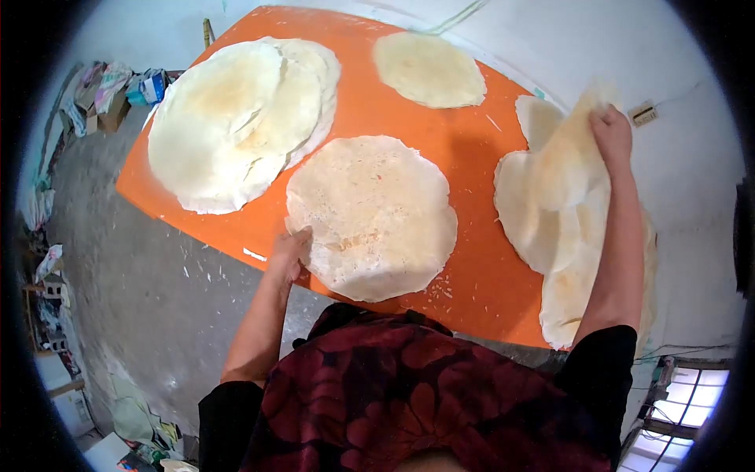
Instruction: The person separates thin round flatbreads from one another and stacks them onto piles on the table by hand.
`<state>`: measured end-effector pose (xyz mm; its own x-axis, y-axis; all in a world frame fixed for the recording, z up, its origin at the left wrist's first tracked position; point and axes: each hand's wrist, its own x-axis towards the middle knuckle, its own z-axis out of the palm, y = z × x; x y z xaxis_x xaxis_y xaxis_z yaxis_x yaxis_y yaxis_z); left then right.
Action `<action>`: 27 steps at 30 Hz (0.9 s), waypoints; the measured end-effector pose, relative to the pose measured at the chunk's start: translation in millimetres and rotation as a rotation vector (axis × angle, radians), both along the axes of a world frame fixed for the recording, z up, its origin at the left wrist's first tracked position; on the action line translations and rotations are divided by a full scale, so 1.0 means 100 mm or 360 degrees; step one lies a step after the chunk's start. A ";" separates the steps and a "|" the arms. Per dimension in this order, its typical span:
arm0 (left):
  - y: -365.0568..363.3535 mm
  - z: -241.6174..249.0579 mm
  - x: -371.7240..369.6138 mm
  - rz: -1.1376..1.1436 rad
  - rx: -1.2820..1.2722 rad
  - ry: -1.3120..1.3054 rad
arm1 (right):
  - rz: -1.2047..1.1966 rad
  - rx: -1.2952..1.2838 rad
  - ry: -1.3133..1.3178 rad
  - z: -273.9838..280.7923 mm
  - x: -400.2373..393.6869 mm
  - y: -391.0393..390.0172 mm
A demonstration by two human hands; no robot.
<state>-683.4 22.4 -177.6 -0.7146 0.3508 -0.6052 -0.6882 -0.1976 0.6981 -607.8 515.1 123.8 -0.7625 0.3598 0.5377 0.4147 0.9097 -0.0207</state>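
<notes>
A large round, thin flatbread (377,208), speckled with a browned patch, lies flat at the orange table's near edge. My left hand (291,253) pinches its lower left rim. To the right, my right hand (612,135) is closed on the top of another thin flatbread (562,173) and lifts it, so it hangs in folds. Below that hanging sheet, more flatbreads (566,303) overlap along the right edge; how many is hidden. A stack of pale flatbreads (216,126) rests at the far left, and a single one (429,69) lies near the back.
The orange table (480,291) carries scattered crumbs and flakes. It stands close to a white wall (684,181), which has a socket (642,114). At left, grey floor (118,228) holds boxes (114,110) and clutter along the wall. A window (684,401) is at the lower right.
</notes>
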 end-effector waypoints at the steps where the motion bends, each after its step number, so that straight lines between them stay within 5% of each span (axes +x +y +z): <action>1: 0.01 0.05 0.04 -0.0037 0.0218 -0.0064 | 0.0036 0.0117 0.0001 -0.07 -0.06 -0.21; 3: 0.05 0.18 0.15 -0.0092 0.0648 -0.0186 | 0.0156 0.0197 0.0008 -0.26 -0.13 -0.70; 7: 0.02 0.06 0.22 -0.0061 0.0711 -0.0227 | 0.0839 -0.0048 0.0121 -0.98 0.09 -1.48; 9: 0.00 0.11 0.23 0.0018 0.0709 -0.0293 | 0.0822 -0.0193 -0.0604 -1.28 0.30 -1.92; 11: -0.02 -0.02 0.17 -0.0003 0.0798 -0.0337 | 0.1288 -0.0297 -0.0250 -2.10 0.55 -2.08; 13: -0.04 -0.01 0.18 0.0017 0.0878 -0.0345 | 0.1301 -0.0174 -0.0340 -2.67 0.77 -2.21; 24: 0.12 0.10 0.30 -0.0074 0.0704 -0.0288 | 0.1212 0.0017 -0.0317 -2.76 1.02 -2.44; 27: 0.19 0.58 0.32 -0.0053 0.0745 -0.0437 | 0.1171 -0.0298 -0.0441 -2.63 1.12 -2.52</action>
